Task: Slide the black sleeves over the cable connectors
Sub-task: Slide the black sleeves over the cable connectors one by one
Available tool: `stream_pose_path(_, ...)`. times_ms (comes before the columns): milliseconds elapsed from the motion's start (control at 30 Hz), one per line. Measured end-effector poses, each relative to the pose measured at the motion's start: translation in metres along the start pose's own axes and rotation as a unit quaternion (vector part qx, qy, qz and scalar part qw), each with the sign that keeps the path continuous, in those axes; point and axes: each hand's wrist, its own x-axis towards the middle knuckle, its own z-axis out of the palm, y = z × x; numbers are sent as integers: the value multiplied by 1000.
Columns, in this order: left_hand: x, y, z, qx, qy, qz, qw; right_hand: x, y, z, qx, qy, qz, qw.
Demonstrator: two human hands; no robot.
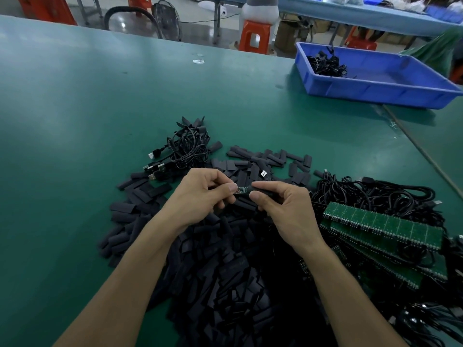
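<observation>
Two bare hands meet above a heap of flat black sleeves [225, 271] on the green table [75, 121].
The left hand [198, 196] pinches a small green circuit-board connector [241, 190], and the right hand [285, 209] grips a black tubular sleeve [261, 189] at the board's end; any overlap is hidden by the fingers. A blue plastic tray [375, 88] sits far back.

Both hands [246, 196] pinch a connector [241, 190] and black sleeve [263, 190].

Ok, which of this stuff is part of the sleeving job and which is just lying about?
In the job: left hand pinching the connector; right hand holding a black sleeve; sleeve pile; cable heap; likely the blue tray with cables.
Lying about: green board panels; orange stool; fan.
</observation>
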Motion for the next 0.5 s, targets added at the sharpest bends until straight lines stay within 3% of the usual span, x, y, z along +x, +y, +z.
stream_pose_path(167,-1,1,3,-19,-34,9,999,0,-6,-1,41,-73,-21,996)
stream_pose_path(500,-4,2,-5,42,-39,8,998,-5,-2,2,24,-13,-38,999)
